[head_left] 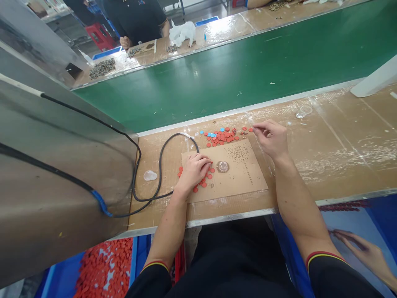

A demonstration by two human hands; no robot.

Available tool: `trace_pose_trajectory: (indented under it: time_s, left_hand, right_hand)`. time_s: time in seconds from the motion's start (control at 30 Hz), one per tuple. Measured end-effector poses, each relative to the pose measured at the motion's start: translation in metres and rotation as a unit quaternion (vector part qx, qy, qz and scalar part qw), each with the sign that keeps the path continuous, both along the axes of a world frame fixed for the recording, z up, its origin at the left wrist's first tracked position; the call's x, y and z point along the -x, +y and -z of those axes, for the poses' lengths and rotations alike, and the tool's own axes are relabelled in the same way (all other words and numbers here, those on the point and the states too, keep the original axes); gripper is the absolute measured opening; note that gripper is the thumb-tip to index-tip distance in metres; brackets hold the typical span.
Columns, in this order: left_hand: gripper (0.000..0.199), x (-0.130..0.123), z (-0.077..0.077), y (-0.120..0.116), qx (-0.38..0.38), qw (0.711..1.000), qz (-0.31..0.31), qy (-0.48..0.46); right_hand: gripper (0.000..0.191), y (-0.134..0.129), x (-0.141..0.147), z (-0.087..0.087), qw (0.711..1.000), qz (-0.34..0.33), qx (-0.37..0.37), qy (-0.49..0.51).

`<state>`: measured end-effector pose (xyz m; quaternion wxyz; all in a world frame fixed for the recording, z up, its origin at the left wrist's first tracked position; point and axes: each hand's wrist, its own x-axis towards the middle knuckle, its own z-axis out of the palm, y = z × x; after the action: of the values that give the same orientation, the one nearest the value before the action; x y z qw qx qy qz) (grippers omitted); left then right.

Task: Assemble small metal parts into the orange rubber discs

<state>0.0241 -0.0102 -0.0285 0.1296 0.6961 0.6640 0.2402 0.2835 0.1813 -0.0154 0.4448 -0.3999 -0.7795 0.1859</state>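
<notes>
My left hand (196, 169) rests at the left part of a cardboard sheet (238, 182), its fingers pinched on a red disc (211, 162) beside other red discs (204, 184). My right hand (270, 136) is held above the bench, right of a pile of red discs (221, 135) with a few blue discs (201, 132) among them. Its thumb and fingertips are pressed together near a red disc (250, 130); whether they hold anything is too small to tell. Between my hands lies a round clear piece (223, 166). Tiny dark parts (240, 154) are scattered on the sheet's right side.
A black cable (160, 165) loops left of the sheet, near a clear cup (150, 175) and a metal housing (77, 178). Beyond is a green belt (192, 87). A person (136, 20) sits opposite; another person's hand (366, 252) is at lower right. Bins flank me below.
</notes>
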Motion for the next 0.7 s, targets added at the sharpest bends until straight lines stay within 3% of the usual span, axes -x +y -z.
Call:
trace_pose_trajectory:
  time_s: [0.2, 0.53, 0.7]
  left_hand:
    - [0.021, 0.003, 0.01, 0.005, -0.024, 1.0, -0.012, -0.011]
    - [0.023, -0.004, -0.002, -0.001, 0.001, 1.0, 0.006, 0.005]
    - [0.014, -0.008, -0.005, -0.001, 0.025, 1.0, 0.006, 0.006]
  right_hand:
    - [0.013, -0.001, 0.001, -0.002, 1.0, -0.001, 0.009, -0.008]
    - [0.012, -0.002, 0.002, -0.001, 1.0, -0.001, 0.026, -0.001]
    - [0.013, -0.002, 0.003, -0.001, 1.0, -0.005, 0.025, 0.001]
